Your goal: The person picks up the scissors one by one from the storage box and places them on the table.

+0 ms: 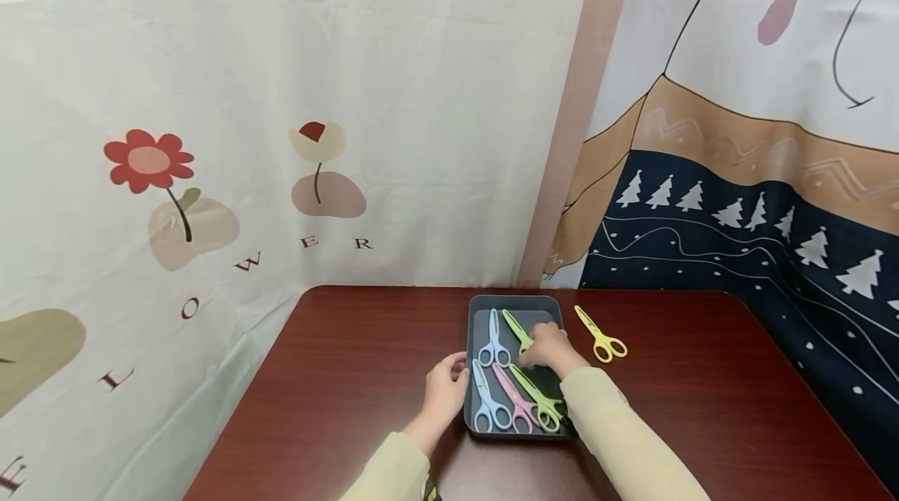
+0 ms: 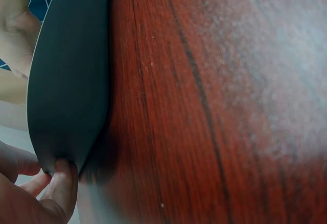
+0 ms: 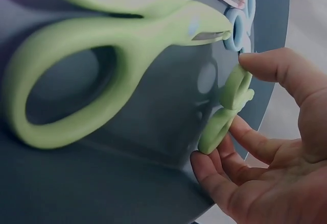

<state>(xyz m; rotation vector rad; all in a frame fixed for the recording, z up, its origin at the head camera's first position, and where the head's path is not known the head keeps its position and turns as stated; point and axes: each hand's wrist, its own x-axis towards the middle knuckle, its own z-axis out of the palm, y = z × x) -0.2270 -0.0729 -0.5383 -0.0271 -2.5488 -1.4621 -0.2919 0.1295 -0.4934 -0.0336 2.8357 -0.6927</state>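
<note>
The right grip (image 1: 551, 347) pinched the far green scissors (image 1: 516, 325) by the handle loops (image 3: 210, 134), their long axis running forward-left.

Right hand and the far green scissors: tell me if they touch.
Touching. The right wrist view shows the right hand with its thumb against one loop of the far green scissors and fingers against the other.

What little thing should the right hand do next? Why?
Maybe the right hand could release the light-green plastic scissors it pinches: they're inside the rectangular dark-gray tray, while yellow plastic scissors lie outside on the reddish-brown table.
</note>
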